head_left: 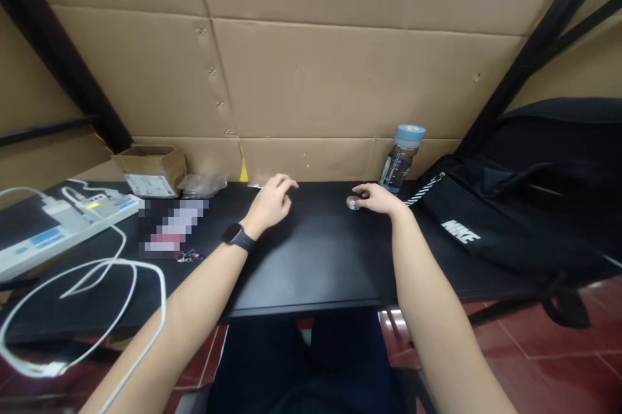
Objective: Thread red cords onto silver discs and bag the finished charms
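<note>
Right hand (381, 199) touches clear disc (352, 203), well inside desk's front edge (301, 309)

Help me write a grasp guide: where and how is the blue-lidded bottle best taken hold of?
Probably around the upper body of the bottle, just below its lid, with a wraparound grip coming from the front left. The body looks tall and round; the cardboard wall stands behind, the black bag lies to its right, and the right hand is near its base.

the right edge crops the bag (525, 207); the clear round object (351, 203) is indistinct.
</note>
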Demonstrator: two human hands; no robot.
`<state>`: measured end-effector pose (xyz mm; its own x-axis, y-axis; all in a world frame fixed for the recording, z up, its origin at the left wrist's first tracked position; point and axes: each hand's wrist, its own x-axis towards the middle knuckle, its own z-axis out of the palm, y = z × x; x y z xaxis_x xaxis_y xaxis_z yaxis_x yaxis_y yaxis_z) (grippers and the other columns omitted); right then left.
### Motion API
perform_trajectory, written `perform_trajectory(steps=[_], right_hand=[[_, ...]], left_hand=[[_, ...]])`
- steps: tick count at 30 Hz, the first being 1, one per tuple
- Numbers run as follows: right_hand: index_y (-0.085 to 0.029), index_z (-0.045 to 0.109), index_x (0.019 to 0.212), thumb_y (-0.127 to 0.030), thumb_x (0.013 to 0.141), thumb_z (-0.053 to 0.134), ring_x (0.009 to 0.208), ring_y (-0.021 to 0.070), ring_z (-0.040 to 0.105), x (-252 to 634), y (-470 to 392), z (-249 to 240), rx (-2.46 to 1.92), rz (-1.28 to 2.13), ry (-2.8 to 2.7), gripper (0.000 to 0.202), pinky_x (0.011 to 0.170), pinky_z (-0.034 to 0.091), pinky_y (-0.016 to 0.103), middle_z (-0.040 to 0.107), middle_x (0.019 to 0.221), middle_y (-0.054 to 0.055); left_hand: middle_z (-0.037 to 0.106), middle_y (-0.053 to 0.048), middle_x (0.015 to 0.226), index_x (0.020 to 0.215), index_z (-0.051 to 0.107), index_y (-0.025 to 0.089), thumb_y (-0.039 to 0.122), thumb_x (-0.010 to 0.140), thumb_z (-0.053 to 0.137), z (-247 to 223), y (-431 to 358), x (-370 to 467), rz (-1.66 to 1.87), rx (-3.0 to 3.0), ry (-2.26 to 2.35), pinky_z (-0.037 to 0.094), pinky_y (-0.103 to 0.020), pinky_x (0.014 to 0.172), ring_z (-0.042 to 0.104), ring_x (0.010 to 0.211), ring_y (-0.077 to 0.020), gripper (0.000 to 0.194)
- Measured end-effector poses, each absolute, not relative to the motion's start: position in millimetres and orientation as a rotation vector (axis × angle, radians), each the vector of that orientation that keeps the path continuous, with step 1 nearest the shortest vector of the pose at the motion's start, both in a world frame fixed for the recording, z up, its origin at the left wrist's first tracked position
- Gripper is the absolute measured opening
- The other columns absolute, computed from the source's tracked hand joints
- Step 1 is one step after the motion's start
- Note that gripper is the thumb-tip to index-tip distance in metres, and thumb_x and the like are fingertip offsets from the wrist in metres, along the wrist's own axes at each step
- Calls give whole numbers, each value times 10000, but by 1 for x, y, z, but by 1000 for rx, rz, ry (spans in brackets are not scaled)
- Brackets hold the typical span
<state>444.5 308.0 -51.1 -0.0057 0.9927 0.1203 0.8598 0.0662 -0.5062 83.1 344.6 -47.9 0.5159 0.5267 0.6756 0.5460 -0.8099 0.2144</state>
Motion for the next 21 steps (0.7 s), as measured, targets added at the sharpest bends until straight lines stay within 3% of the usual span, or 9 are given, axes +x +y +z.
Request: perform_trajectory(steps=[3,9,15,21], right_hand=[[-162,742,1277,-233,752,855,1064,265,743,445,313,-60,-1798,419,-1908,542,975,590,386,763,1263,143],[-178,776,1163,-135,670,876,919,191,752,442,319,-71,-1752,382,-1878,504,882,599,298,807,1064,85],[-149,762,1174,-132,668,879,891,188,744,447,322,-74,-1743,422,-1856,520,862,594,298,793,1060,98],[-172,771,1161,-113,629,894,900,196,741,452,323,-72,-1725,468,-1875,550,870,601,319,787,1076,88]], left_hand=[[644,-100,1250,1194,672,223,2,830,474,-53,339,85,-1184,-2764,-990,500,-411,1070,622,1197,-260,470],[698,-78,1110,1049,689,195,50,829,489,-46,368,39,-1518,-2494,-1400,532,-371,1018,676,1055,-229,331],[751,-90,1042,970,722,181,93,829,532,-61,388,14,-1295,-2601,-1565,542,-369,972,704,1003,-242,252],[773,-64,1064,956,756,198,104,750,566,-66,388,16,-1069,-2874,-1422,551,-354,948,717,990,-226,295]])
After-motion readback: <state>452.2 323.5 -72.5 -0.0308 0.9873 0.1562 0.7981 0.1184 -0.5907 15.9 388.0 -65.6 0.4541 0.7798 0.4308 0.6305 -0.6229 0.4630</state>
